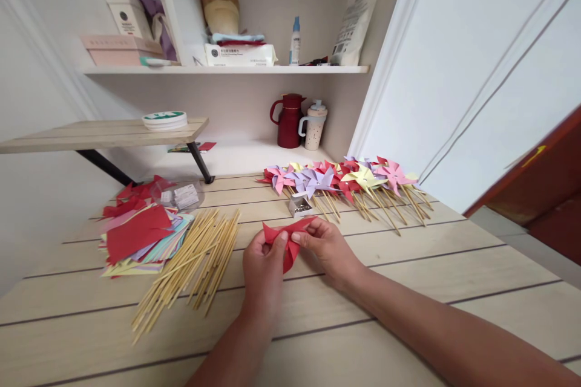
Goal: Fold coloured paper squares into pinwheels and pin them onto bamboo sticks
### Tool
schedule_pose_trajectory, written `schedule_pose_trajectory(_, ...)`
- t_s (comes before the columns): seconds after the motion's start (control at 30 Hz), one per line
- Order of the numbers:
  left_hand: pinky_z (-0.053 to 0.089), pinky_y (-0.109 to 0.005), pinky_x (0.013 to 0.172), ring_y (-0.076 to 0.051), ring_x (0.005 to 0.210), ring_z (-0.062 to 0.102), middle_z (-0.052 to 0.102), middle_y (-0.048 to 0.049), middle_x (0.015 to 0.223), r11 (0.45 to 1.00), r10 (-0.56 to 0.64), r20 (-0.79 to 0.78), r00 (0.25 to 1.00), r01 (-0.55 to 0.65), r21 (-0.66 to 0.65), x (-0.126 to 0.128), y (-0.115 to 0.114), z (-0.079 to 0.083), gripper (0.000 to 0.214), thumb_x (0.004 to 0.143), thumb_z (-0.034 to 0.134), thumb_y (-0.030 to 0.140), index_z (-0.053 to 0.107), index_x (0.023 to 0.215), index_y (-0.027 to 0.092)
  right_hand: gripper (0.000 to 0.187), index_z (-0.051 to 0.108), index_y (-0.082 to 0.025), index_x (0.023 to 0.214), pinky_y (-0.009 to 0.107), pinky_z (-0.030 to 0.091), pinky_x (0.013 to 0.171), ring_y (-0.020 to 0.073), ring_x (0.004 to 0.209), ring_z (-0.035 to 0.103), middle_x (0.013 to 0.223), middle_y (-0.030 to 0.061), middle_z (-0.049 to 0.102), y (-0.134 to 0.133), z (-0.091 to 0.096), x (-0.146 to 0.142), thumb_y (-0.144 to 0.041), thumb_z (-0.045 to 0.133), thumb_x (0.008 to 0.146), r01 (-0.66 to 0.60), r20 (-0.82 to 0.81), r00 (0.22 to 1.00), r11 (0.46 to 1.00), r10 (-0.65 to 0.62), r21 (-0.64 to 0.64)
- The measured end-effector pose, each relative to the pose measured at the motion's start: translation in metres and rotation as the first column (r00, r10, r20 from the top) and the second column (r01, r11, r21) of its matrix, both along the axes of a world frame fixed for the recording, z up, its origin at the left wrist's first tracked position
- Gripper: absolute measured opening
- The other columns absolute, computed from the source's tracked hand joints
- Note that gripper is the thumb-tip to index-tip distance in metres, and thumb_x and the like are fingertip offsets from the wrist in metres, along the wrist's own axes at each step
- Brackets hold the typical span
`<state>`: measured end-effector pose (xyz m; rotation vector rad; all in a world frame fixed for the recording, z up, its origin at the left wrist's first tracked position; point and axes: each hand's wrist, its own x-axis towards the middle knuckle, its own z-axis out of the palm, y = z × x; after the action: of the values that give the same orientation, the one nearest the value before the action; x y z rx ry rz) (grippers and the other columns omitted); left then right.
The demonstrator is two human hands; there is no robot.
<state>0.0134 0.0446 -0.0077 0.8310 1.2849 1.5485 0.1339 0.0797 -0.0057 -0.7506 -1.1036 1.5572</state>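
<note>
Between my two hands, just above the table, is a piece of red paper point(290, 261) with its points folded inward like a pinwheel. My left hand point(265, 263) pinches its left side, thumb on top near the middle. Thumb and fingers of my right hand point(327, 248) grip the right side, the thumb close to the left one. The undersides of the paper and some fingertips are hidden. A small open box point(300, 205) of metal fasteners sits right behind the paper. Thin wooden sticks point(190, 263) lie in a loose bundle to the left of my left hand.
Finished paper pinwheels point(363, 178) on sticks lie in a pile at the back right. Coloured paper sheets point(140, 233) are stacked at the left, beside a clear container point(186, 196). A raised wooden stand point(104, 136) overhangs the back left. A red jug point(290, 121) and a cup point(314, 127) stand behind.
</note>
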Motion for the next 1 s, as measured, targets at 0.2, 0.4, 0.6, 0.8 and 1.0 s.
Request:
schedule_pose_trajectory(0.2, 0.047, -0.026, 0.065, -0.017, 0.069, 0.061, 0.068, -0.0033, 0.073, 0.993, 0.075, -0.149, 0.986, -0.061, 0.102, -0.001, -0.001, -0.003, 0.024, 0.073, 0.074, 0.04, 0.072, 0.08, 0.017, 0.022, 0.071, -0.019, 0.079, 0.031, 0.051, 0.072, 0.0166, 0.072, 0.065, 0.078, 0.0015, 0.074, -0.001, -0.001, -0.002, -0.03, 0.086, 0.068, 0.002, 0.01, 1.0, 0.998, -0.003, 0.06)
schedule_pose_trajectory(0.4, 0.047, -0.026, 0.07, -0.018, 0.076, 0.063, 0.068, -0.0033, 0.078, 0.974, 0.146, -0.238, 0.96, -0.097, 0.203, -0.001, -0.004, 0.002, 0.013, 0.076, 0.072, 0.032, 0.072, 0.073, 0.02, 0.021, 0.067, -0.02, 0.081, 0.032, 0.051, 0.072, 0.0176, 0.073, 0.066, 0.079, 0.0015, 0.073, -0.001, -0.001, -0.002, -0.031, 0.083, 0.072, 0.001, 0.052, 0.999, 0.991, -0.008, 0.132)
schedule_pose_trajectory(0.6, 0.048, -0.028, 0.074, -0.018, 0.08, 0.063, 0.068, -0.0036, 0.083, 0.96, 0.178, -0.31, 0.934, -0.096, 0.262, -0.001, -0.002, -0.001, 0.01, 0.08, 0.067, 0.029, 0.073, 0.079, 0.02, 0.021, 0.064, -0.02, 0.074, 0.033, 0.048, 0.071, 0.0185, 0.071, 0.063, 0.072, 0.0011, 0.069, -0.002, 0.0, 0.0, -0.035, 0.079, 0.076, 0.086, 0.204, 0.969, 0.966, -0.138, 0.245)
schedule_pose_trajectory(0.8, 0.05, -0.03, 0.079, -0.02, 0.086, 0.064, 0.07, -0.0052, 0.089, 0.962, 0.153, -0.323, 0.934, -0.066, 0.264, -0.003, 0.003, -0.004, 0.013, 0.083, 0.064, 0.028, 0.074, 0.083, 0.02, 0.027, 0.059, -0.02, 0.073, 0.033, 0.046, 0.069, 0.0185, 0.068, 0.062, 0.068, -0.0004, 0.068, -0.002, 0.002, -0.002, -0.035, 0.082, 0.073, 0.108, 0.191, 0.971, 0.976, -0.144, 0.188)
schedule_pose_trajectory(1.0, 0.047, -0.036, 0.094, -0.024, 0.11, 0.063, 0.068, -0.0097, 0.122, 0.982, 0.067, -0.293, 0.954, -0.012, 0.188, -0.003, -0.001, 0.006, 0.041, 0.088, 0.06, 0.041, 0.062, 0.124, 0.021, 0.028, 0.06, -0.019, 0.069, 0.029, 0.046, 0.067, 0.0148, 0.065, 0.06, 0.065, -0.0019, 0.068, -0.001, 0.007, -0.005, -0.031, 0.086, 0.066, 0.108, 0.016, 0.994, 0.989, -0.11, 0.099)
